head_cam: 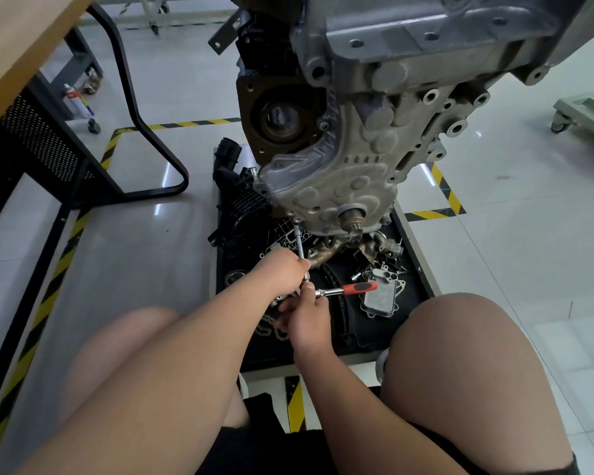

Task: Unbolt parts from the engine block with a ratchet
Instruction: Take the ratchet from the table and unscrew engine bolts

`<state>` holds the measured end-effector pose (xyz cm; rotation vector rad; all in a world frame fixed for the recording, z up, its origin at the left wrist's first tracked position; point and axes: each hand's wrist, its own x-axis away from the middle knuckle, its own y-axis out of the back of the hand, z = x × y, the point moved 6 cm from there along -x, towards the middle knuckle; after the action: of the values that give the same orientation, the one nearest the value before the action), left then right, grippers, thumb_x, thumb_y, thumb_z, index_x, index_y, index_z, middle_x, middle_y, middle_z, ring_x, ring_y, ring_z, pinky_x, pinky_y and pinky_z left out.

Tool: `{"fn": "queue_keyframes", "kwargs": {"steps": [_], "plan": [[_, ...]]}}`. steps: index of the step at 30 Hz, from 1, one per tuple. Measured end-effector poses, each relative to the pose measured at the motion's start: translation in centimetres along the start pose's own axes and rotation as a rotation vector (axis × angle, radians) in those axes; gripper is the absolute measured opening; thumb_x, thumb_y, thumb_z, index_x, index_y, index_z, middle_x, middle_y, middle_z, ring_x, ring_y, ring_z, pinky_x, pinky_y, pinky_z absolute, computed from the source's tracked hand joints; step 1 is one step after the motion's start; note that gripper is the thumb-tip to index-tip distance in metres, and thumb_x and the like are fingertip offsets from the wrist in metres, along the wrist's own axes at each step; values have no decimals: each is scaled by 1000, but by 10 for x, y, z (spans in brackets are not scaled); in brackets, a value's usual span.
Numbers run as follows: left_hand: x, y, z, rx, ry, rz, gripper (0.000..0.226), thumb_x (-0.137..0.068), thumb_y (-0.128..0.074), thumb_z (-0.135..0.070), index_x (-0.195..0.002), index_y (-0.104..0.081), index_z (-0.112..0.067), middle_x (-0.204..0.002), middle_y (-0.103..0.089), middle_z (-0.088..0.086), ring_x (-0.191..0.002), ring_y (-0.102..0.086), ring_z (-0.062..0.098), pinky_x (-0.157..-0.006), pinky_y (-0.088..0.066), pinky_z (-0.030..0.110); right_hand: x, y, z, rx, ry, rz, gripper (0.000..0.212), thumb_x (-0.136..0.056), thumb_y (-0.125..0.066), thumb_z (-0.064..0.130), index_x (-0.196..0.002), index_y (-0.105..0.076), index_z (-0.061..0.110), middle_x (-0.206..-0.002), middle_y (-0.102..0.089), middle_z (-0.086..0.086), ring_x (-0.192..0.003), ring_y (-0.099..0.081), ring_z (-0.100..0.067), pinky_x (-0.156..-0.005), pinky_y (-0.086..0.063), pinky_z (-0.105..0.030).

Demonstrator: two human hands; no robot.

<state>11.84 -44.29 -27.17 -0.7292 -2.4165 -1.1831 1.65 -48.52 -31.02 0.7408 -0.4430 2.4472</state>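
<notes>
From my remote seat I watched the engine block (357, 149) hanging over a black tray (417, 269) on the tiled floor, its ribbed front cover facing me. The ratchet (357, 287) sat low in front of the block, its red handle pointing right and free of any hand. Its extension bar (299, 240) ran up to a bolt (296, 220) at the cover's lower left edge. The left hand (282, 269) had its fingers curled round the middle of the bar. The right hand (304, 313) gripped the ratchet at its head, thumb up against the joint. Loose parts lay in the tray, a finned cooler (379, 298) just right of the handle and a black manifold (237, 200) at the left
</notes>
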Motion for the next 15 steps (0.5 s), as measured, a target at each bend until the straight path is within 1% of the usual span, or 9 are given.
{"fn": "queue_keyframes", "kwargs": {"steps": [3, 4, 6, 9, 10, 13, 15], "plan": [[0, -1, 0, 2, 4, 1, 31, -97, -48, -30, -83, -70, -13, -71, -63, 6, -66, -57, 21, -68, -45, 32, 1, 1, 1, 69, 33, -19, 26, -106, -34, 35, -96, -44, 14, -74, -63, -5, -38, -54, -6, -39, -41, -15], [0, -1, 0, 5, 4, 2, 31, -97, -48, -29, -86, -70, -12, -73, -64, 6, -68, -57, 22, -69, -45, 32, 1, 2, 1, 80, 41, -22, 25, -106, -34, 35, -96, -44, 14, -76, -63, -6, -39, -55, -6, -39, -41, -15], [-1, -2, 0, 9, 5, 4, 31, -97, -48, -28, -88, -71, -10, -71, -63, 5, -67, -56, 21, -66, -43, 30, -1, 2, 0, 74, 34, -16, 26, -106, -34, 34, -97, -45, 12, -77, -64, -6, -39, -55, -7, -39, -42, -16], [-3, -2, 0, 8, 11, 4, 30, -98, -48, -28, -83, -70, -12, -63, -60, 1, -57, -53, 17, -57, -39, 26, -4, 0, -3, -16, -11, 21, 34, -106, -32, 32, -101, -52, 6, -67, -62, -3, -40, -53, -13, -45, -45, -22], [-3, -2, 0, 10, 12, 3, 30, -98, -48, -27, -82, -69, -13, -61, -58, -1, -54, -51, 15, -53, -38, 26, -6, -1, -3, -59, -28, 41, 37, -106, -31, 31, -99, -56, 5, -62, -61, -2, -40, -52, -15, -49, -46, -25], [-3, -4, 1, 39, 23, 13, 31, -99, -48, -27, -78, -66, -13, -56, -55, -1, -45, -47, 15, -44, -32, 22, -6, -4, -5, -194, -100, 93, 48, -107, -28, 33, -83, -62, 8, -53, -57, -2, -39, -49, -17, -51, -44, -27], [-3, -5, 2, 50, 44, 29, 32, -99, -47, -30, -80, -65, -12, -58, -57, 1, -40, -45, 15, -40, -29, 19, -5, -5, -6, -291, -160, 105, 51, -107, -29, 37, -78, -62, 10, -50, -55, -2, -37, -49, -17, -52, -42, -27]]}}
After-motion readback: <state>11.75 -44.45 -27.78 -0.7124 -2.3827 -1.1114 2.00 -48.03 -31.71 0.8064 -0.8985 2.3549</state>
